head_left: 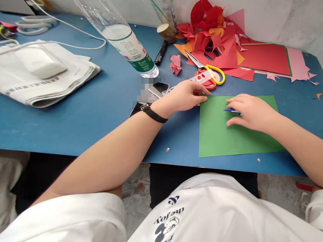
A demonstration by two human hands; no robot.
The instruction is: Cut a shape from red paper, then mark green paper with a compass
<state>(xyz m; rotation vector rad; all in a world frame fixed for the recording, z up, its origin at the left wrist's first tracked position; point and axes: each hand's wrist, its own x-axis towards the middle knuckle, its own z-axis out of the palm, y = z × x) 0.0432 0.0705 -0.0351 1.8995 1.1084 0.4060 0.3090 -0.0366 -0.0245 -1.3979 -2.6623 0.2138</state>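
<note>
A square sheet of green paper (222, 139) lies on the blue table near its front edge. My left hand (188, 95), with a black watch (153, 112) at the wrist, has its thumb and fingers closed at the sheet's upper left corner. Over the sheet's right half is my right hand (252, 112), its fingers curved round a blue pen (230, 110). The pen's pointed end sticks out leftward between thumb and forefinger; the rest is hidden by the hand. Just beyond my left hand lie yellow-handled scissors (219, 74) and a red-handled cutter (205, 77).
Red and orange paper scraps (214, 37) pile against the wall beside red sheets (267, 58). A plastic bottle (128, 43), a black marker (161, 53), a wooden piece (165, 32) and crumpled pink paper (176, 64) stand or lie behind. Folded newspaper (68, 85) bears a white box (45, 62).
</note>
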